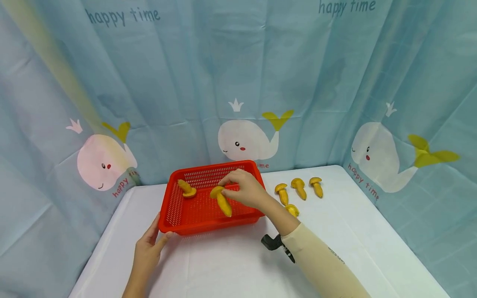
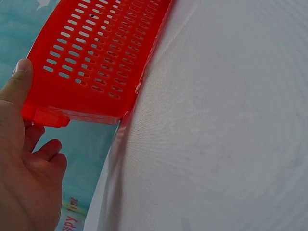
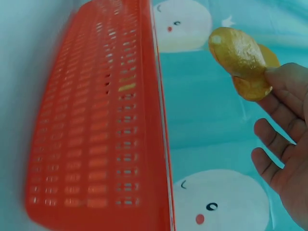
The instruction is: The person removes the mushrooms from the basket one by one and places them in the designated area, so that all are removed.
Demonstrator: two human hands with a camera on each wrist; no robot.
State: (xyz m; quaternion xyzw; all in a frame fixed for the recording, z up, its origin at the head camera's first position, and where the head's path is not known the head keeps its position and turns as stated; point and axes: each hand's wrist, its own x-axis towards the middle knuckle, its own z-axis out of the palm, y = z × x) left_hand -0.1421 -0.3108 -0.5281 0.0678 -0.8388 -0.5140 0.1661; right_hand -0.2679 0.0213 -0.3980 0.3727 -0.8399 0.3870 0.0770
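Right hand (image 1: 244,189): reaching over the red basket (image 1: 186,219), fingertips pinching a yellow mushroom (image 1: 221,200) by its cap, stem hanging down inside the basket.
Left hand (image 1: 148,247): fingers relaxed, thumb pressing the basket's near-left corner.

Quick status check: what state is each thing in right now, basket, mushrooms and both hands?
Red basket: upright on the table, steadied at its corner.
Held mushroom: pinched over the basket.
Mushroom in basket: lying inside.
Four mushrooms on table: lying loose.
Left hand: touching the basket corner.
Right hand: pinching the held mushroom.
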